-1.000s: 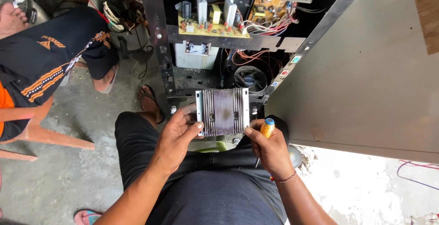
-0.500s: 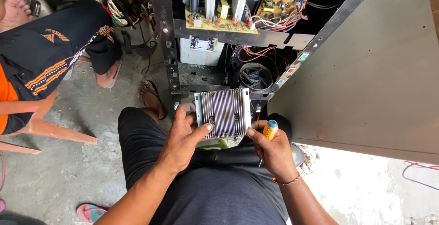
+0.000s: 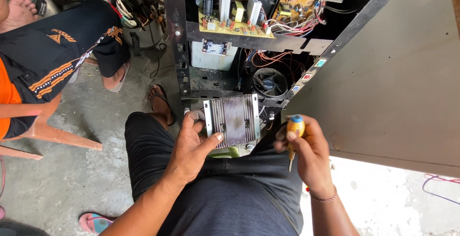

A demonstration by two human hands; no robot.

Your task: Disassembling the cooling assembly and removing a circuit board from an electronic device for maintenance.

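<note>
The finned metal heat sink (image 3: 233,120) sits over the person's lap, just before the open black chassis (image 3: 178,54). The left hand (image 3: 190,150) grips its lower left edge, thumb across the fins. The right hand (image 3: 309,155), just beside it, is closed around a yellow-handled screwdriver (image 3: 294,131) pointing down.

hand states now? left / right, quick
Left hand: holds the finned metal heatsink by its left edge.
Right hand: closed around the yellow-handled screwdriver.

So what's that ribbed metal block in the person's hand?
The finned heat sink is a square, grey, dull metal slab with parallel vertical ribs and two dark screw holes. It faces the camera, over the lap, before the open cabinet. The left hand grips its left edge, thumb on the ribs.
</note>
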